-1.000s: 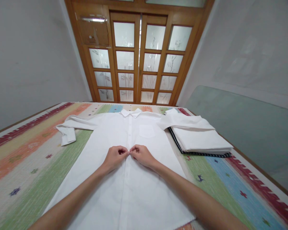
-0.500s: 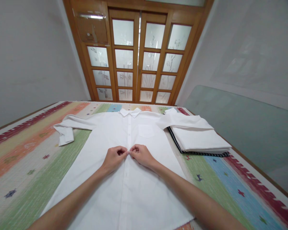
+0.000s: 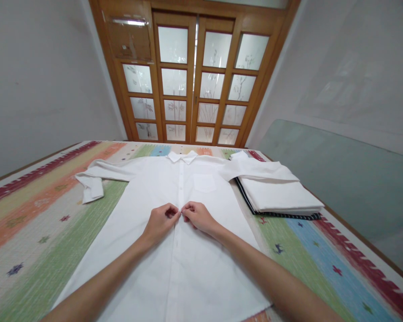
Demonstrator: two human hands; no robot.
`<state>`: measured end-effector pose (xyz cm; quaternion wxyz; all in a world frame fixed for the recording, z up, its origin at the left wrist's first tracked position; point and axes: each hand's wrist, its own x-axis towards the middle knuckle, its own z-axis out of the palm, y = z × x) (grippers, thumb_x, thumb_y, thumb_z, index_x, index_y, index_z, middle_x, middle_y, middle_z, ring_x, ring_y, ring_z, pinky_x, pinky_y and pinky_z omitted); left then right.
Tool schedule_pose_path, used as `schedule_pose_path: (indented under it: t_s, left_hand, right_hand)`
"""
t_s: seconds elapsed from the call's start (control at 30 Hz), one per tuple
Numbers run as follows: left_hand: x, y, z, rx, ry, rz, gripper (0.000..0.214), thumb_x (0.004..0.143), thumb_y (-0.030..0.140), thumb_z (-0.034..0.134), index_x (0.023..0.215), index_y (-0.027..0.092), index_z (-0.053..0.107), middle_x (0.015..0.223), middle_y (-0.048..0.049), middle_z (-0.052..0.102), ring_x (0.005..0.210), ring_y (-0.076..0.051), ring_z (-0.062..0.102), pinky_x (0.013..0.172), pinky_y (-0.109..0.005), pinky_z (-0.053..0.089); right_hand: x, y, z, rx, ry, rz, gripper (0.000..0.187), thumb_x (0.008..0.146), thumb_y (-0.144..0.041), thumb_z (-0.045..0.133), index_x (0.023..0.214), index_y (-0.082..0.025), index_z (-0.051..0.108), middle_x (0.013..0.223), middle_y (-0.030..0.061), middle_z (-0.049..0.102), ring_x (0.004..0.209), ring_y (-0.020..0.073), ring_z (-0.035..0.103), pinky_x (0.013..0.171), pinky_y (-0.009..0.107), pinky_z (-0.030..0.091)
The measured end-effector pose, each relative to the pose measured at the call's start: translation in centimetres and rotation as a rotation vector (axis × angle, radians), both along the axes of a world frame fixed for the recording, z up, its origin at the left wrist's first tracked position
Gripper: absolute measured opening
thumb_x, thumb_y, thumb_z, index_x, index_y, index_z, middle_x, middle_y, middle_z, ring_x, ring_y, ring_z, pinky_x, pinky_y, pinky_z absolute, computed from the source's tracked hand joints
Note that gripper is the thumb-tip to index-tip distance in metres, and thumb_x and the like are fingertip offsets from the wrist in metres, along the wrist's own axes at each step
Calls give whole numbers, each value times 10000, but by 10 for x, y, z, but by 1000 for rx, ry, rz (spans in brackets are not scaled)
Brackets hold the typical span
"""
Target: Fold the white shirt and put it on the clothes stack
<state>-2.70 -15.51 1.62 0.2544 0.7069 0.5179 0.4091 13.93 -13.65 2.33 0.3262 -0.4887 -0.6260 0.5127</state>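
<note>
A white button-up shirt [image 3: 144, 192] lies face up and spread flat on a striped, many-coloured cloth [image 3: 36, 210], collar towards the doors. My left hand [image 3: 159, 222] and my right hand [image 3: 196, 217] meet at the shirt's front placket near mid-chest. Both are closed in a pinch on the placket edges, fingertips almost touching. The shirt's left sleeve [image 3: 94, 181] stretches out with its cuff folded back. Its right sleeve drapes over a stack of folded clothes [image 3: 282, 197].
The folded stack, white on top with a dark striped piece beneath, sits at the right of the cloth. Wooden doors with frosted glass panes [image 3: 195, 76] stand beyond the far edge. A pale green panel [image 3: 339, 179] runs along the right wall.
Both hands have stayed pinched on the placket at nearly the same spot. The view has shifted slightly.
</note>
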Motion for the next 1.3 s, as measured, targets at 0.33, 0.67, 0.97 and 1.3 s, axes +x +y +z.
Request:
schedule_pose_path:
  t_s: [0.33,0.67,0.97,1.3]
  left_hand:
    - [5,-3,2,45,65,18,83,752,274,580,776,206,537,707,7,628,653,-141,589,655,-263,475]
    - [13,-1,9,27,173,59,139,678,229,546,673,225,407,595,59,475,553,-115,452,554,-240,351]
    - [9,1,7,23,106,-12,139,682,203,524,662,221,388,613,62,477,560,-103,443,568,-232,357]
    - [4,7,1,1,-44,-3,108,743,270,566,802,205,502,693,28,595,636,-126,567,628,-242,448]
  right_hand:
    - [0,2,-5,16,0,3,104,779,-111,512,750,-153,603,560,-47,581,359,56,407,347,171,291]
    - [-3,0,-3,0,-9,-35,106,765,-110,509,732,-156,600,573,-41,584,373,67,421,350,183,301]
    - [-2,2,-8,24,-21,-41,61,749,-113,566,721,-166,574,547,-49,588,359,62,430,363,171,309]
    - [1,2,-8,85,-21,2,66,803,-176,598,742,-154,601,577,-36,602,358,58,439,375,173,324]
